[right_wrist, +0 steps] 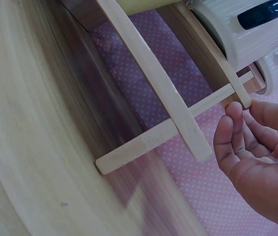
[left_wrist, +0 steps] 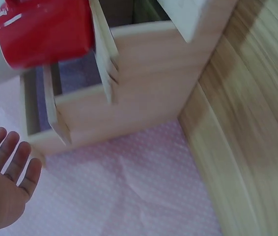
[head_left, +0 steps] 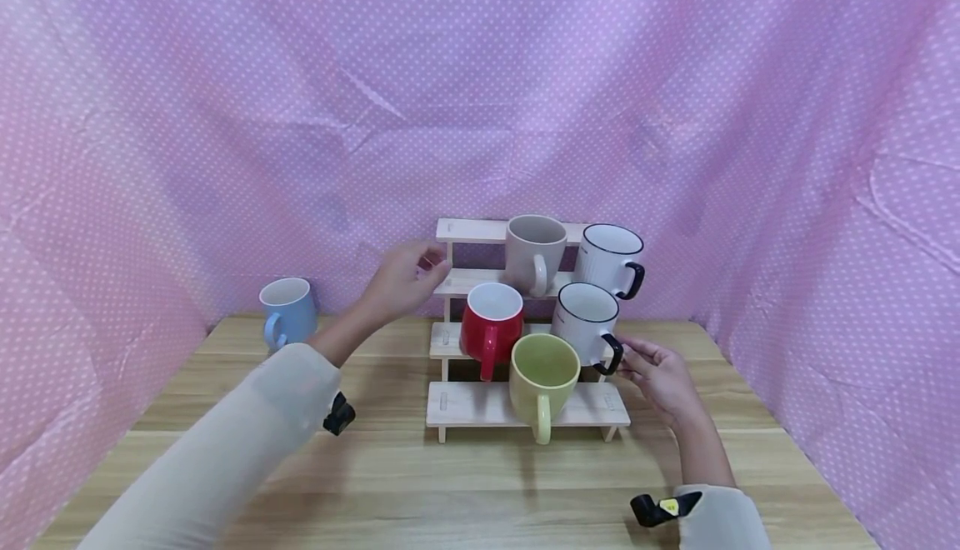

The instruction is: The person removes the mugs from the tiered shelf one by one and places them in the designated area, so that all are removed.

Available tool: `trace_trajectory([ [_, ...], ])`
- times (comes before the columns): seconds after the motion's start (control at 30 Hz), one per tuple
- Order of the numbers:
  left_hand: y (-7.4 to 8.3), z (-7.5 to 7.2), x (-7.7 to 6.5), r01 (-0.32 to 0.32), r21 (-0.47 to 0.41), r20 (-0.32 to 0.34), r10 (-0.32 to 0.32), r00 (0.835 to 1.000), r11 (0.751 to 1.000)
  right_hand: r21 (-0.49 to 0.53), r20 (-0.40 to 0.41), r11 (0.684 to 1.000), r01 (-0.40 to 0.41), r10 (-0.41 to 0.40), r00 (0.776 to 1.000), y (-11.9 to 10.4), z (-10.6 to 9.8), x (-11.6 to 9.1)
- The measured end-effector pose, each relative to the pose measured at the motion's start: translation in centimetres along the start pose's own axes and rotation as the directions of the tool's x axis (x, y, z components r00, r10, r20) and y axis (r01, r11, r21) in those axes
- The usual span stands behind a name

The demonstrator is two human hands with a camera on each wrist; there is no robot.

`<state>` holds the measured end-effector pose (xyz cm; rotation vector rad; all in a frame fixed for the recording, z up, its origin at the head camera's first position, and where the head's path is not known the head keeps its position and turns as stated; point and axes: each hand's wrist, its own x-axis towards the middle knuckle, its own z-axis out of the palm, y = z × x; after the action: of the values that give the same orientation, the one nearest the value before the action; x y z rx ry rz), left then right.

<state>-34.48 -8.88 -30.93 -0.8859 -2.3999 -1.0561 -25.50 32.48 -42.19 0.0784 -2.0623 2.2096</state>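
Before pink dotted cloth (head_left: 480, 133), five mugs (head_left: 486, 337) are set on the rack (head_left: 472, 404), its shelf end (right_wrist: 239, 91) pinched by the right grip (head_left: 660, 379), nothing held by the loosely spread left grip (head_left: 405, 279), and one blue mug (head_left: 295, 317) seemingly left unplaced on the surface (head_left: 420, 500).

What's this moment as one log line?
right hand: pinching wooden stand | left hand: empty, near stand | on stand: red mug, green mug, grey mug, two white mugs | on table: blue mug

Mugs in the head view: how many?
6: blue mug on the table, left; on the rack, grey mug and rear white mug, then red mug and nearer white mug, green mug lowest. None looks hidden.
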Motion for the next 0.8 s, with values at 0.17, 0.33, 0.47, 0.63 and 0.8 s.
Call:
trace_trajectory([
  [0.17, 1.7, 1.0, 0.5, -0.008, 0.003, 0.045, 0.008, 0.999, 1.000, 0.001, 0.009, 1.000, 0.004, -0.004, 1.000, 0.2, -0.1, 0.0],
  [0.33, 3.3, 2.1, 0.7, -0.013, 0.006, 0.080, 0.013, 0.997, 1.000, 0.012, 0.018, 1.000, 0.020, -0.020, 1.000, 0.4, -0.2, 0.0],
  [0.47, 4.5, 3.0, 0.5, -0.026, 0.013, 0.118, 0.024, 0.993, 1.000, 0.016, 0.012, 1.000, 0.014, -0.014, 1.000, 0.5, -0.2, 0.0],
  [0.63, 5.7, 3.9, 0.3, -0.050, 0.043, 0.173, 0.042, 0.984, 0.998, 0.008, 0.024, 1.000, 0.024, -0.025, 0.999, 0.4, -0.2, 0.0],
  [0.8, 6.6, 4.5, 0.4, -0.087, 0.077, 0.184, 0.072, 0.980, 0.993, 0.016, 0.035, 0.999, 0.033, -0.034, 0.999, 0.3, -0.2, 0.0],
])
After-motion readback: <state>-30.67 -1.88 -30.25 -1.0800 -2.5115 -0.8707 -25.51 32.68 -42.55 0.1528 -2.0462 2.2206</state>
